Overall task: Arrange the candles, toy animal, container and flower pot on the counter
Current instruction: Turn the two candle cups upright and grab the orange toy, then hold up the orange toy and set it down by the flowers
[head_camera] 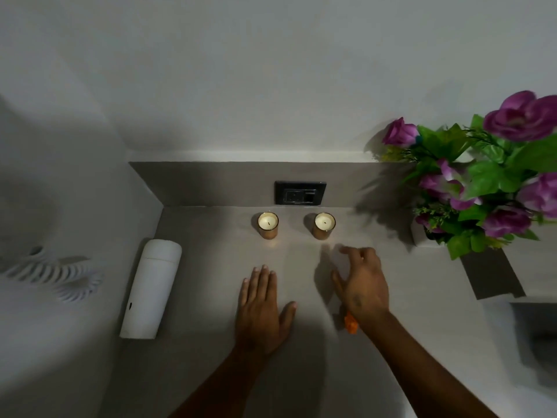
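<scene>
Two candles in copper-coloured glasses stand side by side near the back of the counter [211, 267], the left candle [267, 225] and the right candle [324, 225]. A tall white container [152, 286] stands at the left, against the wall. The white flower pot [420, 235] with purple flowers sits at the right. My left hand [261, 306] lies flat on the counter, fingers together. My right hand [360, 285] hovers with fingers spread, just in front of the right candle. A small orange toy [351, 322] peeks out under my right wrist, mostly hidden.
A black wall socket [300, 193] sits on the backsplash behind the candles. A white ribbed object [60, 273] hangs on the left wall. A dark rectangular patch [491, 274] lies in front of the flower pot. The counter steps off at the right [530, 300].
</scene>
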`<state>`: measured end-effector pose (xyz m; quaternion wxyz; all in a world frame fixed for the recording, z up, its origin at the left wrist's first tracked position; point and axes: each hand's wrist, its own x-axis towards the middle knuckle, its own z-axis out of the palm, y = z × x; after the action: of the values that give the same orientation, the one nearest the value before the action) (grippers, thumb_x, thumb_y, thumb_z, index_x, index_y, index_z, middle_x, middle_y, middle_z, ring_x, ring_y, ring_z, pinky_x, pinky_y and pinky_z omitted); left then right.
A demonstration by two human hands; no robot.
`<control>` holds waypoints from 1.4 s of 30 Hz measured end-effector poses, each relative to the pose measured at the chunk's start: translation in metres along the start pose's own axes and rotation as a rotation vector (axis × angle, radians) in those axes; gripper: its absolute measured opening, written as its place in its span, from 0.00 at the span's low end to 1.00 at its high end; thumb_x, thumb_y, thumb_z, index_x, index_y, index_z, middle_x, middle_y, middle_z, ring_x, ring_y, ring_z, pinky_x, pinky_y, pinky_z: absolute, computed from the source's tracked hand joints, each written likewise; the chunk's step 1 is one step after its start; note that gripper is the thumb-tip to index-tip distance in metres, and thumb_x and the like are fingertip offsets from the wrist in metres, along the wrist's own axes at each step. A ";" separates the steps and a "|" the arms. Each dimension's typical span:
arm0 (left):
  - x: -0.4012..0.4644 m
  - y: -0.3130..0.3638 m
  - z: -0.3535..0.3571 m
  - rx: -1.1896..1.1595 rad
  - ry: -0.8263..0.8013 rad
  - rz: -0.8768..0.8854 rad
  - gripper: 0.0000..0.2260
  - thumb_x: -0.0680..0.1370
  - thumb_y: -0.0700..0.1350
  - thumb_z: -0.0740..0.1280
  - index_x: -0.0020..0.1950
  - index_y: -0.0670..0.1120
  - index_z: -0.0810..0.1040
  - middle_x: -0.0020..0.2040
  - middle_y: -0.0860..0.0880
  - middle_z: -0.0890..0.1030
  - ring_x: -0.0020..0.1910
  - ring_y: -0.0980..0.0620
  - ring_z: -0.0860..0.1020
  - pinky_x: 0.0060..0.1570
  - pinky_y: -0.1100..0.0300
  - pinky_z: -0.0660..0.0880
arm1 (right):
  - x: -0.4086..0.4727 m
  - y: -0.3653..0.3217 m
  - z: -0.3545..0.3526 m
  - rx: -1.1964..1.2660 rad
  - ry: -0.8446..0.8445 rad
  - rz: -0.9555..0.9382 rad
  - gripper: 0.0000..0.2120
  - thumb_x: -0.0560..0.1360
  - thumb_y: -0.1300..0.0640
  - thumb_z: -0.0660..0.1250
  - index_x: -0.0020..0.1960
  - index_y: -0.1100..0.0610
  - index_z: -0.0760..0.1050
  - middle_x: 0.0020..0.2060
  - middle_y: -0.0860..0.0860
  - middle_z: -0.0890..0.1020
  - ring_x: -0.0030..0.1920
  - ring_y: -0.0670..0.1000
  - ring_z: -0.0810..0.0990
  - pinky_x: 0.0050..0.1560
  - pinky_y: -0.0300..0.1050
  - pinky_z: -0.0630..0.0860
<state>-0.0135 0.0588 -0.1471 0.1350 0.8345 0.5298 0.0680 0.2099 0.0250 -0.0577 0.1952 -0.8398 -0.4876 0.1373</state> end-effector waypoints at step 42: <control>-0.056 0.024 -0.005 0.132 -0.164 0.033 0.38 0.79 0.71 0.43 0.82 0.49 0.46 0.83 0.48 0.43 0.82 0.45 0.40 0.78 0.42 0.41 | 0.001 0.075 0.009 0.623 0.281 0.356 0.16 0.76 0.48 0.70 0.59 0.55 0.79 0.49 0.53 0.84 0.49 0.53 0.81 0.51 0.42 0.73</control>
<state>-0.0181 -0.0011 -0.1339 0.1216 0.8529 0.5067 -0.0335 0.2640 -0.0059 -0.1003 0.4788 -0.8225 -0.2377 0.1943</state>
